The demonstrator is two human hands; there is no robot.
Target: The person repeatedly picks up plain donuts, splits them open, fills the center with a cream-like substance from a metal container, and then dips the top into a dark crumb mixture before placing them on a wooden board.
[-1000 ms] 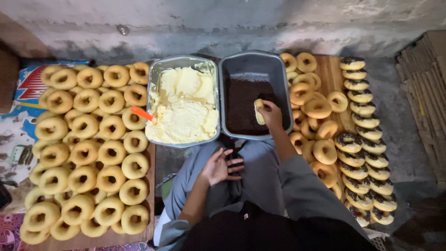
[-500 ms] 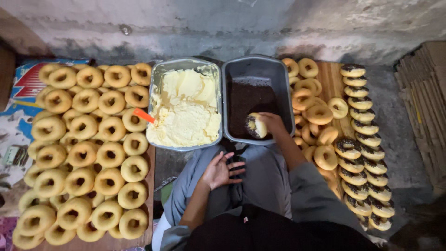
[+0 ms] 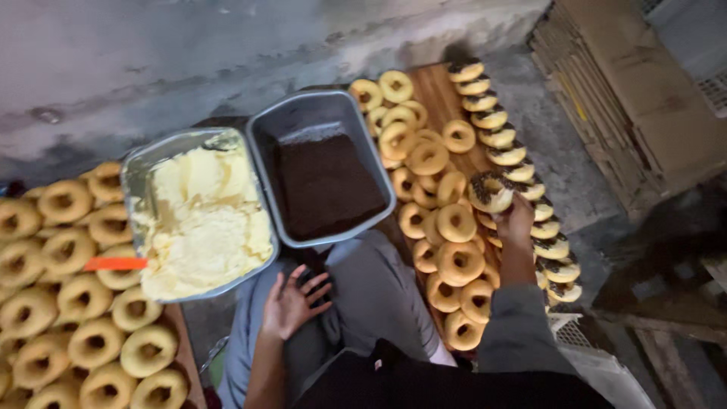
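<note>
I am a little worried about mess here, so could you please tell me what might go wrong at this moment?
The right hand holds a chocolate-sprinkled doughnut over the plain doughnuts; loose sprinkles could drop onto them. The row of coated doughnuts stands tightly on edge, so squeezing another in may smear the topping or tip its neighbours. The left hand rests on the knee, so it gives no support.

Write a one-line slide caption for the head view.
Right hand holds a chocolate-sprinkled ring doughnut beside the sprinkled row; left hand rests on the lap.
</note>
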